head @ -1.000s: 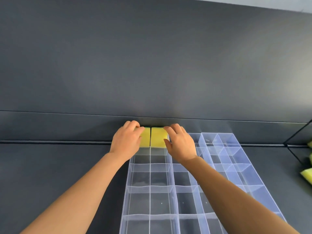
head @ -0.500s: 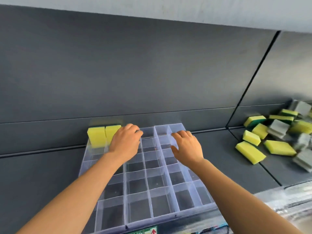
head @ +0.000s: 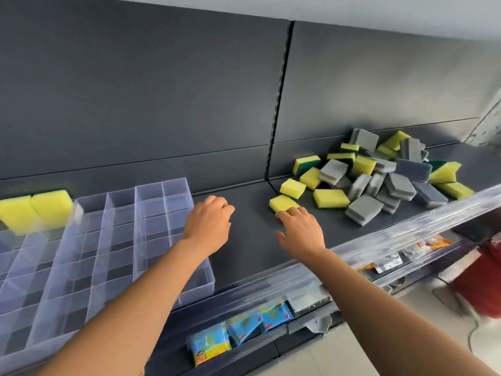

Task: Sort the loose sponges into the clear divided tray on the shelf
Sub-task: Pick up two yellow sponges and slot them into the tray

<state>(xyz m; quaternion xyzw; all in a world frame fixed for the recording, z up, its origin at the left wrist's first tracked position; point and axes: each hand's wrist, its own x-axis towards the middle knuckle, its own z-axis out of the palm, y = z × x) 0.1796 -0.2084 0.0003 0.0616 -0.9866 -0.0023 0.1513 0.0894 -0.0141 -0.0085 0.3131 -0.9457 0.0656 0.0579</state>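
The clear divided tray [head: 151, 202] lies on the dark shelf at the left. Two yellow sponges [head: 35, 210] stand side by side in its far left compartments. A loose heap of yellow and grey sponges [head: 379, 172] lies on the shelf at the right. My left hand [head: 208, 223] hovers just right of the tray's far corner, fingers loosely curled, holding nothing. My right hand [head: 301, 229] is spread open, its fingertips touching the nearest yellow sponge [head: 283, 203] at the heap's left edge.
A vertical slotted upright [head: 279, 104] splits the grey back panel above the shelf. A clear plastic rail [head: 379, 240] runs along the shelf's front edge. Blue packets [head: 235, 332] and other packaged goods lie on the shelf below. Something red [head: 485, 280] stands at the lower right.
Both hands left the two yellow sponges in the tray and moved right across the shelf toward the heap. The view has swung right, so the tray now sits at the left.
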